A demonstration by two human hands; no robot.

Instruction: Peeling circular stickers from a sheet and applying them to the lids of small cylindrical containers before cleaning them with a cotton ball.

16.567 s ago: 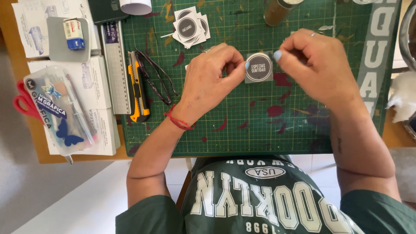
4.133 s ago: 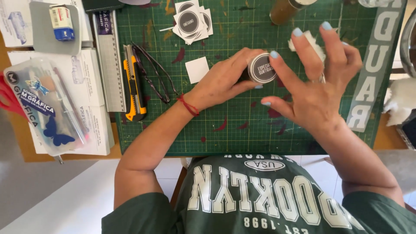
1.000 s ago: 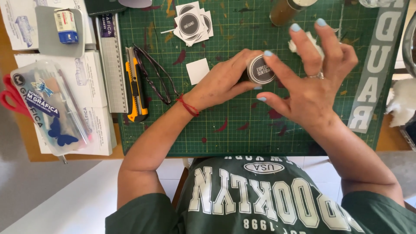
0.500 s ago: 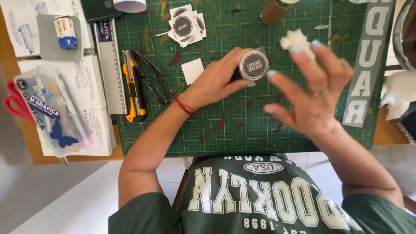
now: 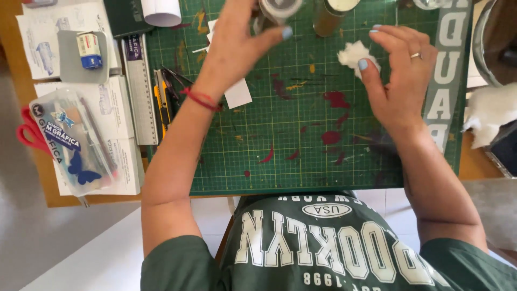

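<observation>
Lifted since half a second ago: left hand [image 5: 237, 40] fingers gripping small round silver-rimmed tin [image 5: 277, 8], now top edge. Right hand [image 5: 401, 75] fingers pinching white crumpled paper wad [image 5: 353, 54] over green cutting mat [image 5: 301, 161].

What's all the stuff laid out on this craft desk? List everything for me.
cutting mat: 1, green with paint stains, centre of desk
round tin: 1, silvery, top edge, in left hand
crumpled wad: 1, white, on mat, at right fingertips
paper square: 1, white, on mat
brown jar: 1, top of mat
utility knife: 1, yellow, mat's left edge
ruler: 1, grey, left of knife
scissors: 1, red handles, far left
clear pouch: 1, on white boxes, left
left hand: 1, raised, gripping tin
right hand: 1, pinching wad
</observation>
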